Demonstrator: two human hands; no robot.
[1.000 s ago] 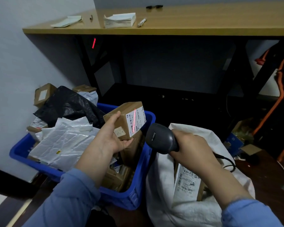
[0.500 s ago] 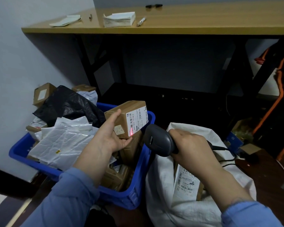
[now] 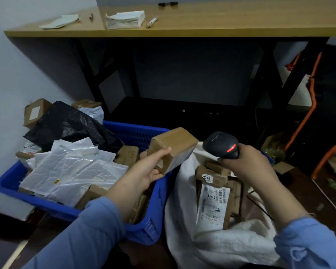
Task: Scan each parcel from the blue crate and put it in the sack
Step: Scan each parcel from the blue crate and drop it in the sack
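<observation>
The scene is being lit dimly and softly from above, with a cool bluish cast. Most of the light is being caught by the worktop [image 3: 221, 22] and the pale wall [image 3: 17, 84], while the space beneath the worktop is being left in deep shadow. A small red glow is being given off by the scanner [image 3: 219, 142]. Straight edges are being bowed toward the corners by the wide lens. The box [image 3: 175, 144] and the sleeves [image 3: 89, 239] are being softened by slight blur.
</observation>
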